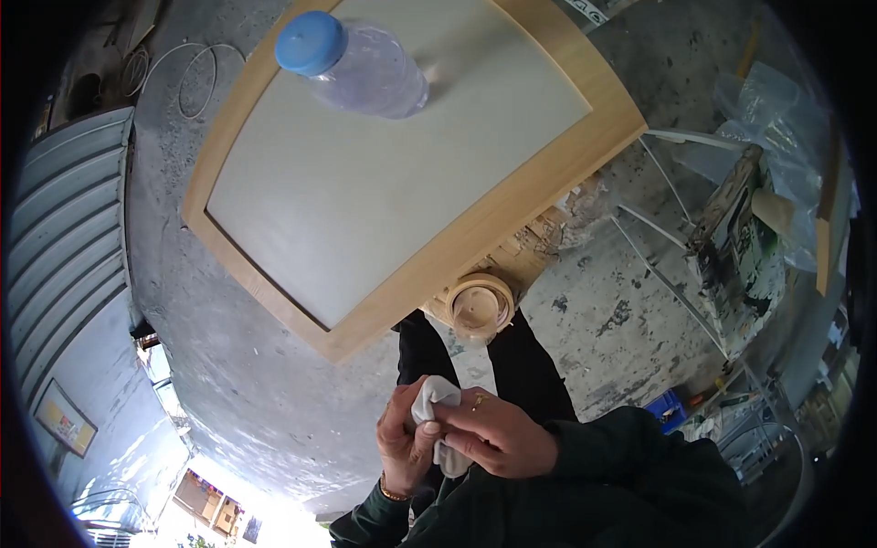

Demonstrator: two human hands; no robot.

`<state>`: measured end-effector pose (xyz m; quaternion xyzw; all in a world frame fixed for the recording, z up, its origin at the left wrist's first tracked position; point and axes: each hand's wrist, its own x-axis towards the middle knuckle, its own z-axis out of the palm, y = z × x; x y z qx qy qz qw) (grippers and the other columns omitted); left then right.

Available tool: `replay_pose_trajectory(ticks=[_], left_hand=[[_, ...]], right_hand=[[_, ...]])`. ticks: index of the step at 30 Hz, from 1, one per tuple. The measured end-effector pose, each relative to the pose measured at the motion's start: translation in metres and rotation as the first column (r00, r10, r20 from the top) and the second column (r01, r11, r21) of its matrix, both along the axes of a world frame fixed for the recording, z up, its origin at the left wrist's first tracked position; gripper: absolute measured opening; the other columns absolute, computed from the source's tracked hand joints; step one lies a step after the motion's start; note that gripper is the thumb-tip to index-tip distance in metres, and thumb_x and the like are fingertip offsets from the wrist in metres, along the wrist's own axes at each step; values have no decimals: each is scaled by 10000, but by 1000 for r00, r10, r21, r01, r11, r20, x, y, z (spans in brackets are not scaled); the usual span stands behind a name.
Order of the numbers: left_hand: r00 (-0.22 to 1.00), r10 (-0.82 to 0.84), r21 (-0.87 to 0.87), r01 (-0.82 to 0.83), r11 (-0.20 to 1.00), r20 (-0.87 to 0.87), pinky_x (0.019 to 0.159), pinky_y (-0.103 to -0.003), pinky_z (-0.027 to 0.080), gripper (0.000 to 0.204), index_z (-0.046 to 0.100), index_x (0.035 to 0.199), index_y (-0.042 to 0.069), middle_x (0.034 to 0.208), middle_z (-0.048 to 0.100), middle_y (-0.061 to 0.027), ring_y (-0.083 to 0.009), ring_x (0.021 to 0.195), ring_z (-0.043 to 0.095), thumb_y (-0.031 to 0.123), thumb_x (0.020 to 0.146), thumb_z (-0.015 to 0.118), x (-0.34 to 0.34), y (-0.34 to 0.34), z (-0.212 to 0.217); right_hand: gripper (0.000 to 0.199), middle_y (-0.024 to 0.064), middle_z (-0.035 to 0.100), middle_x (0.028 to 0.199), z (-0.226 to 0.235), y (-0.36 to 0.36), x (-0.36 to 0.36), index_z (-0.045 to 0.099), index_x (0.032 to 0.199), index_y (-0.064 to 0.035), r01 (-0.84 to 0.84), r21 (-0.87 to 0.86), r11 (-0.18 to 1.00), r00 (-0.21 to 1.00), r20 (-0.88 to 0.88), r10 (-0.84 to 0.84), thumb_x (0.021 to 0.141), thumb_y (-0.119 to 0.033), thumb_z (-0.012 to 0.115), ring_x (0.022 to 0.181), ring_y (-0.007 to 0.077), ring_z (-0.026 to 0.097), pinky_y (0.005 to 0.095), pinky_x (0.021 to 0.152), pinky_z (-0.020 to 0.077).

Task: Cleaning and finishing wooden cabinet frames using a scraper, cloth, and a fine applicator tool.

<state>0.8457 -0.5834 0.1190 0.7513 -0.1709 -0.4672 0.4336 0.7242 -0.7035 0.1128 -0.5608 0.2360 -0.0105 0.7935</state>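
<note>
My left hand [398,443] and right hand [504,438] clamp white cloth [435,395], near side of worktop [365,192]; slackened grip could drop it.

The white cloth [437,394] is partly hidden by the hands [508,437]; the wood-framed panel [384,210] is cut off above.

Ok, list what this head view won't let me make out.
All in the head view:
Cloth: middle hidden by the left hand and right hand.
Panel: far edge cut off by the picture's top.
Wall picture: too small for its details.
Bright opening, lower left: washed out by glare.
</note>
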Motion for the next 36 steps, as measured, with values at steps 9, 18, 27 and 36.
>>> replay_pose_trajectory(ticks=[9,18,27,36], left_hand=[[840,-129,293,-37,956,527,560,-322,397,270,573,815,-23,716,519,-94,-219,642,524,243,859,591,53,46,-25],[342,-236,228,64,972,910,627,-353,490,144,651,896,82,848,558,-71,-257,754,588,152,779,697,120,-17,-127],[369,-55,66,-16,998,928,612,-332,471,169,646,877,73,811,564,-74,-219,718,570,146,743,718,120,-19,-157],[365,-10,24,-36,999,931,606,-323,466,150,655,858,97,761,565,-48,-204,708,565,151,735,721,119,-21,-156]], right_hand=[[71,89,615,797,-29,-54,-38,654,862,-15,203,-242,949,956,-161,-246,803,-35,620,633,131,584,243,567,452],[339,88,576,798,-91,-32,-38,638,987,-61,111,-702,703,921,-193,-338,677,-104,766,704,241,564,324,607,460],[370,67,572,802,-96,-25,8,645,999,-68,108,-793,600,927,-137,-348,657,-97,783,708,205,557,301,625,457],[196,32,576,714,-93,-28,12,681,842,-83,47,-812,582,957,-131,-260,667,-31,752,650,188,548,286,602,429]])
